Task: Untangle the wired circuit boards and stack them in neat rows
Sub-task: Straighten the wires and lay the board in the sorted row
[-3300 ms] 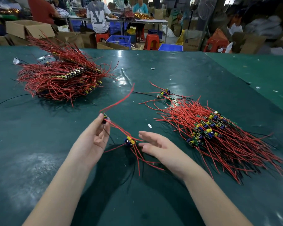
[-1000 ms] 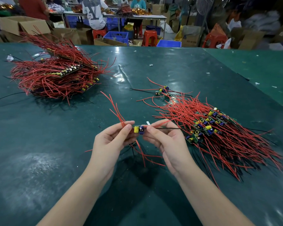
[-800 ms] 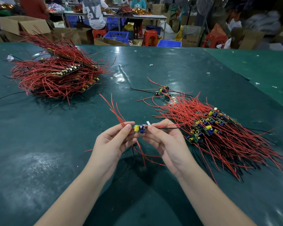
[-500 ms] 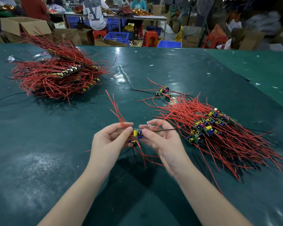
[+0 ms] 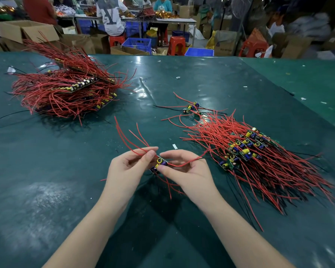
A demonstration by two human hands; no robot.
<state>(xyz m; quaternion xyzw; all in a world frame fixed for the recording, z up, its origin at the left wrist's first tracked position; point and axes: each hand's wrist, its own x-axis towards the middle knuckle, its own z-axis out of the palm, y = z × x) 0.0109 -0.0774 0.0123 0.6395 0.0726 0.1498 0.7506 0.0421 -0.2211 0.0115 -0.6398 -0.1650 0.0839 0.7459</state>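
Between my two hands, just above the green table (image 5: 46,171), I hold small circuit boards (image 5: 159,163) with yellow and blue capacitors and long red wires. My left hand (image 5: 128,167) pinches the red wires close to the boards. My right hand (image 5: 186,169) pinches the boards from the right, a red wire curving over its fingers. To the right lies a laid-out stack of boards (image 5: 244,149) with their wires fanned toward me. A big tangled heap of wired boards (image 5: 66,89) sits at the far left.
A few loose boards (image 5: 190,108) lie beyond the right-hand stack. Small white scraps (image 5: 174,146) dot the table. Past the far edge are cardboard boxes (image 5: 25,30), blue crates (image 5: 137,44), red stools and people at another table.
My hands have brought the two boards together from apart and lowered them slightly toward me. The red wire on the right side now bows in a loop over my right fingers.
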